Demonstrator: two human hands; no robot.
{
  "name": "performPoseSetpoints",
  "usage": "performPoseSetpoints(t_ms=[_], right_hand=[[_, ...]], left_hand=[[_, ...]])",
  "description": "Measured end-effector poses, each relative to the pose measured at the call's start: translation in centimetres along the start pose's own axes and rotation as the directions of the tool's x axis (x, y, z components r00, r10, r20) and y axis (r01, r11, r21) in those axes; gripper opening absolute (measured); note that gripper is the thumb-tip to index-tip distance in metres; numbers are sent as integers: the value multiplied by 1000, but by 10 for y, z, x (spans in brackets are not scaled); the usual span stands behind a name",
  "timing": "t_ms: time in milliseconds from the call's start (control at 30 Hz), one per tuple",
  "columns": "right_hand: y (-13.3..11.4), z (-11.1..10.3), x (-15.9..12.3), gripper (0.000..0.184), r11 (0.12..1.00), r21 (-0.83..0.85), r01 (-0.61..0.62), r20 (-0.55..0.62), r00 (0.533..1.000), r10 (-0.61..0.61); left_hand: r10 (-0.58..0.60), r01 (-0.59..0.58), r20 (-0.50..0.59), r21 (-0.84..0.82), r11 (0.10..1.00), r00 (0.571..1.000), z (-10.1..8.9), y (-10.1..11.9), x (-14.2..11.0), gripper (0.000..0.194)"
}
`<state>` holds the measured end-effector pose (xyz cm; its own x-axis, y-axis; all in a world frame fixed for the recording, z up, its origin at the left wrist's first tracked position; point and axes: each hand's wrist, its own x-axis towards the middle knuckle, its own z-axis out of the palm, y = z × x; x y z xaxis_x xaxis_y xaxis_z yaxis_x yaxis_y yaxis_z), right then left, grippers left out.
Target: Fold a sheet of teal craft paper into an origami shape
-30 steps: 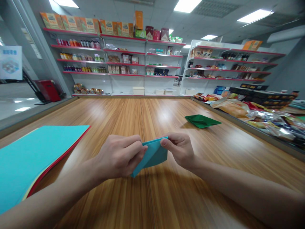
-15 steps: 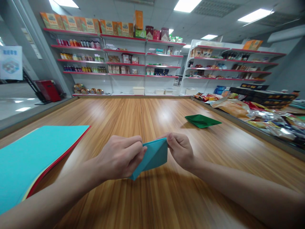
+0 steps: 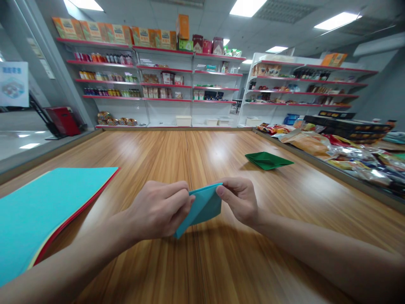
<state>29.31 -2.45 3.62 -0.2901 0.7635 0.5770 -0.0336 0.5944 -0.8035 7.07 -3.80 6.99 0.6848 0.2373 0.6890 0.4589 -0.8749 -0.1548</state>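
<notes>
A folded piece of blue paper is held up just above the wooden table, tilted, with a diagonal crease across its face. My left hand is closed around its left side, the fingers curled over the upper edge. With thumb and forefinger, my right hand pinches the upper right corner. The paper's left part is hidden behind my left fingers. Beyond my right hand, a folded green paper shape rests on the table.
On the left lies a stack of coloured paper sheets, blue on top, with cream and red edges below. Packaged snacks lie beyond the table's right rim. Stocked shelves stand behind the wooden table.
My right thumb slid off the paper's upper right corner to its right side, then came back onto the corner. My left hand has kept its hold with little movement.
</notes>
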Motion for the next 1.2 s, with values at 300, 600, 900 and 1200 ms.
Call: performPoseSetpoints(t_ms=[300, 600, 900, 1200], right_hand=[[2, 0, 2, 22, 975, 199, -100, 31, 995, 96], [-2, -1, 2, 24, 996, 48, -81, 15, 997, 81], [2, -2, 3, 25, 984, 139, -115, 42, 993, 110], [-1, 0, 3, 26, 989, 115, -93, -15, 995, 95]], left_hand=[[-45, 45, 6, -29, 999, 999, 0, -1, 0, 27], [-31, 31, -20, -7, 999, 999, 2, -1, 0, 28], [-46, 45, -26, -21, 999, 999, 2, 0, 0, 28], [-77, 75, -23, -82, 994, 997, 2, 3, 2, 28]])
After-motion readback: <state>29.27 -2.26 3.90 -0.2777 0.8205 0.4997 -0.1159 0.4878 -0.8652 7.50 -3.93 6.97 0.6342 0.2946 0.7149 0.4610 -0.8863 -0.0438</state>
